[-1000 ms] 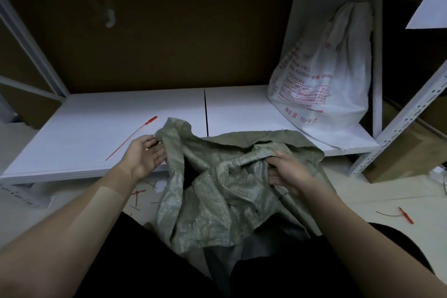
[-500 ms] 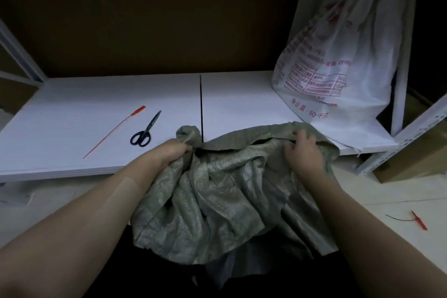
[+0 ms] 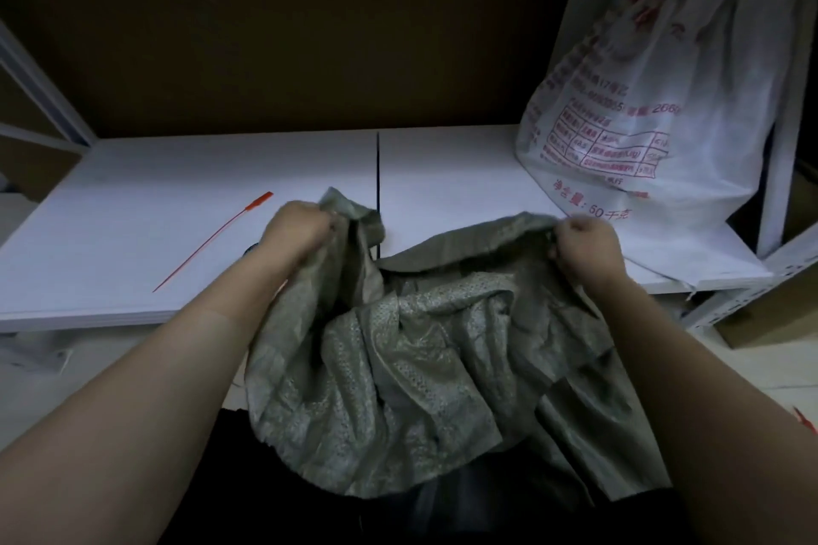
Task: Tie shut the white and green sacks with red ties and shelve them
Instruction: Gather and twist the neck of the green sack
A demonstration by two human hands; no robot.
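A crumpled green woven sack [image 3: 411, 372] hangs in front of me over the shelf's front edge. My left hand [image 3: 297, 230] grips the sack's rim at its left corner. My right hand [image 3: 584, 241] grips the rim on the right, so the mouth is spread between both fists. A white sack [image 3: 655, 115] with red print stands on the shelf at the far right, leaning on the upright. One long red tie [image 3: 212, 241] lies on the white shelf board [image 3: 133, 199], left of my left hand.
The scissors [image 3: 250, 249] on the shelf are almost wholly hidden behind my left wrist. A brown board backs the shelf. White metal uprights stand at the left and right. A cardboard box [image 3: 761, 314] sits on the floor at right, and another red tie [image 3: 804, 419] lies near it.
Both hands have lifted and pulled apart along the green sack's rim, spreading its mouth wider. My left wrist now covers the scissors. The view has moved closer to the shelf.
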